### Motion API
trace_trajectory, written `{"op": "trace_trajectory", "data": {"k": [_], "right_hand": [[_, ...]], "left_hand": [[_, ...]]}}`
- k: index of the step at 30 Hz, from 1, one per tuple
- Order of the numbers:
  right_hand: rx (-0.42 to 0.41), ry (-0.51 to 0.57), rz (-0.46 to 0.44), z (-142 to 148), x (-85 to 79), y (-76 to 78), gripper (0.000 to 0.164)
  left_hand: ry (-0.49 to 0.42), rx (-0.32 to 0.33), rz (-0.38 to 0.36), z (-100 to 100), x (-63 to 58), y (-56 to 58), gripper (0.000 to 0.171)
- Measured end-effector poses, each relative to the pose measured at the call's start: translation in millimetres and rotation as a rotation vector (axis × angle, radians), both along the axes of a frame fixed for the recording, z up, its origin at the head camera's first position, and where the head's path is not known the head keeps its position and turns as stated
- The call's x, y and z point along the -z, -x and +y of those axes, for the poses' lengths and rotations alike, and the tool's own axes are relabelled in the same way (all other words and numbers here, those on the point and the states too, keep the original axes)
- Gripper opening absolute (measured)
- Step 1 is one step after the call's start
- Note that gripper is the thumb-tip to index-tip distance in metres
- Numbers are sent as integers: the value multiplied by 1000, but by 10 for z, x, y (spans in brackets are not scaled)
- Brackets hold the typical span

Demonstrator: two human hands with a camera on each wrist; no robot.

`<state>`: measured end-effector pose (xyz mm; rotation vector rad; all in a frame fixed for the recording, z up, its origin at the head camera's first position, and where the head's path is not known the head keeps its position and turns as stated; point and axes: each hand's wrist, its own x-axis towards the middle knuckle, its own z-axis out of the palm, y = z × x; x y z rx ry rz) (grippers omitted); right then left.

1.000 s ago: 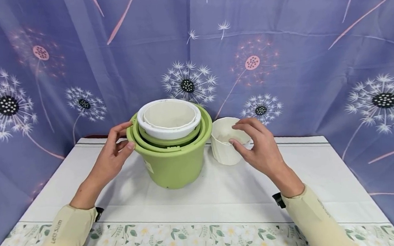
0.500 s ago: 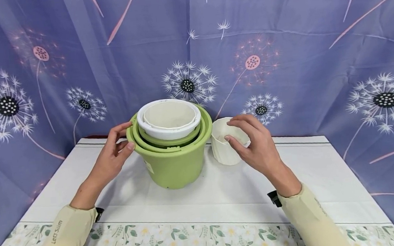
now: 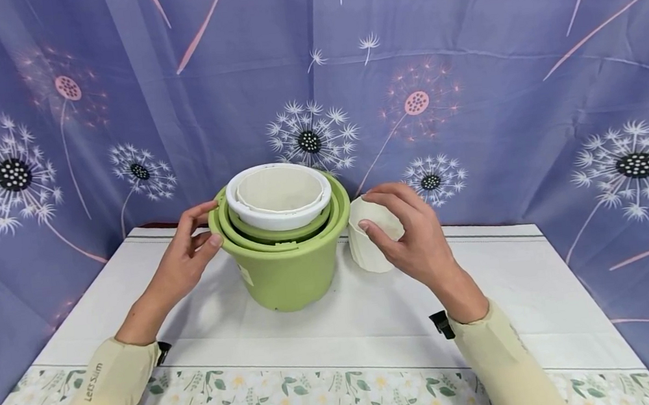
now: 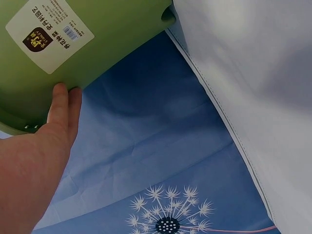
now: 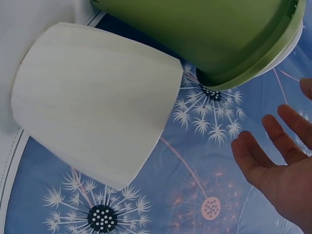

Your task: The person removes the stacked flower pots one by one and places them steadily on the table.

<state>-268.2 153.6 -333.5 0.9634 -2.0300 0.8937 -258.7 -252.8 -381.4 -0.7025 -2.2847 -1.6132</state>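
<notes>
Pot [image 3: 290, 274] gets left hand [image 3: 187, 249] touching its rim, fingers parted; right hand [image 3: 412, 236] hovers near cup [image 3: 369, 255], fingers loosely curved

The left hand [image 4: 39, 156] lay at lower left, two fingers [image 4: 60, 105] pointing up to the green pot [image 4: 114, 36]; they seemed to touch its wall, though shadow made the contact unclear. A white label [image 4: 51, 27] with a barcode [image 4: 70, 32] and dark badge [image 4: 37, 40] sat on the pot. Blue cloth [image 4: 141, 126] bore a dandelion print [image 4: 168, 225]; white cloth [image 4: 263, 87] filled the right side.
</notes>
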Motion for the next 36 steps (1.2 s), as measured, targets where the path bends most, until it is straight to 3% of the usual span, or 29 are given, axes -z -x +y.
{"op": "trace_trajectory", "data": {"k": [36], "right_hand": [[-117, 49, 17, -324, -116, 34, 32]], "left_hand": [[25, -11, -6, -6, -4, 0, 58]]}}
